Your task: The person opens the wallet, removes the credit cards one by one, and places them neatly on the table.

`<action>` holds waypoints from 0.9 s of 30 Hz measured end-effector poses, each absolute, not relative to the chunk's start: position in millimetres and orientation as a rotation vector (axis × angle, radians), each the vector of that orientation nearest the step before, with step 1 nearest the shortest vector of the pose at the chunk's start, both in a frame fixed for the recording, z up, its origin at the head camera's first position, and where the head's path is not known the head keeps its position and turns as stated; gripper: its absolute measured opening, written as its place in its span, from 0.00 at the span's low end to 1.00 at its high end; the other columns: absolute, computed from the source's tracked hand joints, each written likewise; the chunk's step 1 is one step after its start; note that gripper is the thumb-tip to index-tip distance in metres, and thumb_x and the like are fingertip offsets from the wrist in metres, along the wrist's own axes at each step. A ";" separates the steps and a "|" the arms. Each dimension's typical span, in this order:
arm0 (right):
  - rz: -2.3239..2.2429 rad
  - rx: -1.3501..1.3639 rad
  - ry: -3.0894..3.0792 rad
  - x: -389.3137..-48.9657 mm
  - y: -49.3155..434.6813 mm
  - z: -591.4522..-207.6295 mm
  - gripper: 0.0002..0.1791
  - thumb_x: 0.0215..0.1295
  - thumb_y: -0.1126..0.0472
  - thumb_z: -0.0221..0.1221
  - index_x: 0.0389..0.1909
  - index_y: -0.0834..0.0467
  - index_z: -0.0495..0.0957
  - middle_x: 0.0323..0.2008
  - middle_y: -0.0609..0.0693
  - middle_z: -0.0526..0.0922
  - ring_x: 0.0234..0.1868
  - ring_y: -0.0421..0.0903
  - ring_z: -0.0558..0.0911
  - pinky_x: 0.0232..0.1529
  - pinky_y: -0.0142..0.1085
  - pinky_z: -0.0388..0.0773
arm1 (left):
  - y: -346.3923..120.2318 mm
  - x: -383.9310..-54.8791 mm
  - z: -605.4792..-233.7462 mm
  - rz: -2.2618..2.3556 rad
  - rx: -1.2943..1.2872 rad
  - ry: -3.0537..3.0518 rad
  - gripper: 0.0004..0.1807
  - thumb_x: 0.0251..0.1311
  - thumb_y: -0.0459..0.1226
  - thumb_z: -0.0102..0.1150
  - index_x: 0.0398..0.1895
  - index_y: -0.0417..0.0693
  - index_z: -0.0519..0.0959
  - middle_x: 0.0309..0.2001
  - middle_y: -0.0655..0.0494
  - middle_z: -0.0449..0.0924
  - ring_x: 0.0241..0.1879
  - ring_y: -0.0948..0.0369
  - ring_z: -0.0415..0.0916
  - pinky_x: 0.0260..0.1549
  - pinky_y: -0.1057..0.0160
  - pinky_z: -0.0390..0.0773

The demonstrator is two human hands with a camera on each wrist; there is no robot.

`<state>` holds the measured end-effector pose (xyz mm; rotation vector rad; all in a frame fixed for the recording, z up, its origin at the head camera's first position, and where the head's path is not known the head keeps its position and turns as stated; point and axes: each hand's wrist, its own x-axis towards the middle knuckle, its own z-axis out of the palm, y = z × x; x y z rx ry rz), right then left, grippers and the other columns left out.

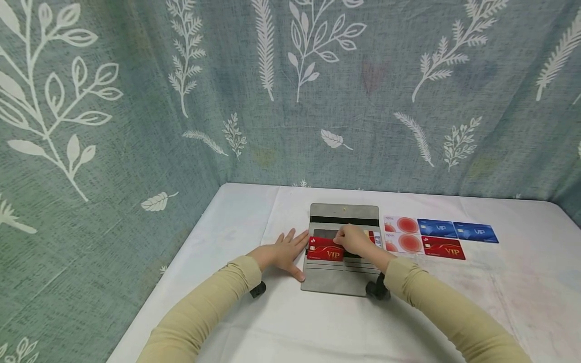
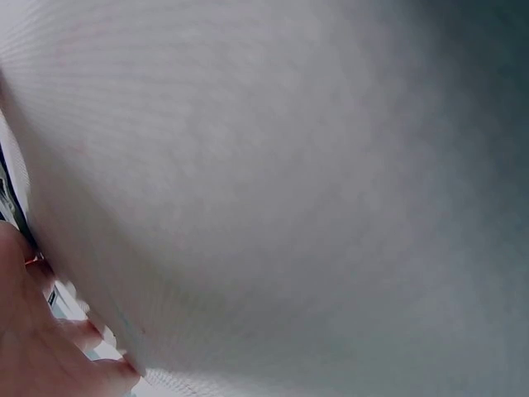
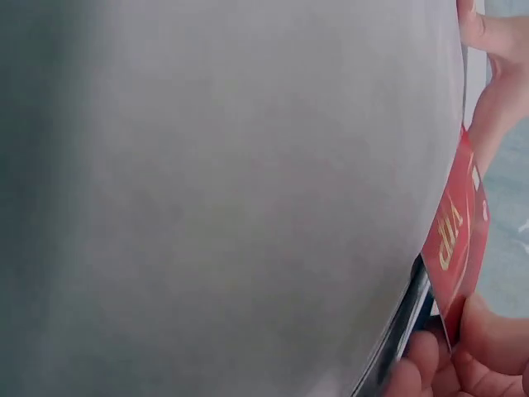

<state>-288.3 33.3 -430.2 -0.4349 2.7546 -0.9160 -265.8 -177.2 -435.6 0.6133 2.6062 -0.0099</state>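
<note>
A grey wallet (image 1: 333, 283) lies unfolded on the table, its flap turned to the far side. Over its left half is a red VIP card (image 1: 324, 250), whose right end my right hand (image 1: 357, 241) pinches between thumb and fingers. The right wrist view shows that pinch on the red card (image 3: 459, 240), with the card tilted above the wallet. My left hand (image 1: 287, 251) rests with spread fingers along the wallet's left edge. Part of another card (image 1: 376, 238) shows beyond my right hand; the rest is hidden.
Right of the wallet, loose cards lie in two rows: two white cards with red circles (image 1: 408, 225), two blue VIP cards (image 1: 476, 232) and a second red VIP card (image 1: 443, 248). A white cloth covers the table (image 1: 308, 327). Patterned green curtains (image 1: 281, 146) stand behind and left.
</note>
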 end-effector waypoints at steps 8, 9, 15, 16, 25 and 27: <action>-1.121 -0.514 2.644 -281.7 40.4 -431.0 0.04 0.54 0.69 0.62 0.28 0.62 0.76 0.26 0.51 0.77 0.28 0.44 0.72 0.28 0.32 0.75 | -177.3 -265.5 -435.2 0.002 0.623 2.598 0.64 0.39 0.62 0.64 0.73 0.49 0.38 0.73 0.54 0.31 0.70 0.44 0.28 0.65 0.43 0.36; -1.139 -0.528 2.634 -280.5 41.7 -431.3 0.05 0.53 0.70 0.62 0.29 0.62 0.76 0.27 0.51 0.78 0.28 0.44 0.72 0.29 0.33 0.75 | -177.4 -265.6 -435.3 -0.005 0.624 2.599 0.64 0.39 0.62 0.64 0.73 0.49 0.38 0.73 0.54 0.31 0.71 0.45 0.28 0.66 0.43 0.36; -1.181 -0.606 2.623 -273.0 48.1 -433.2 0.13 0.50 0.73 0.63 0.37 0.63 0.75 0.28 0.51 0.76 0.30 0.45 0.71 0.29 0.32 0.74 | -177.5 -265.6 -434.6 -0.013 0.619 2.606 0.64 0.39 0.63 0.64 0.73 0.50 0.38 0.73 0.54 0.31 0.71 0.45 0.28 0.66 0.43 0.37; -1.190 -0.612 2.625 -271.6 48.9 -433.2 0.14 0.50 0.74 0.63 0.39 0.63 0.75 0.28 0.51 0.76 0.30 0.45 0.71 0.29 0.33 0.74 | -177.5 -265.5 -434.2 -0.010 0.618 2.606 0.64 0.39 0.63 0.64 0.73 0.50 0.38 0.73 0.54 0.31 0.71 0.45 0.28 0.66 0.43 0.37; -1.255 -0.614 2.683 -261.4 50.9 -436.0 0.13 0.54 0.72 0.61 0.41 0.61 0.76 0.31 0.51 0.77 0.33 0.46 0.72 0.36 0.35 0.77 | -177.1 -265.3 -432.5 -0.006 0.624 2.599 0.63 0.39 0.63 0.64 0.73 0.51 0.39 0.73 0.54 0.31 0.70 0.44 0.28 0.65 0.43 0.37; -1.273 -0.618 2.688 -260.7 50.5 -436.8 0.12 0.54 0.72 0.61 0.41 0.61 0.77 0.30 0.51 0.77 0.33 0.46 0.72 0.35 0.34 0.77 | -176.8 -265.2 -432.1 -0.005 0.624 2.598 0.63 0.39 0.63 0.64 0.73 0.51 0.39 0.73 0.54 0.31 0.70 0.44 0.28 0.65 0.43 0.37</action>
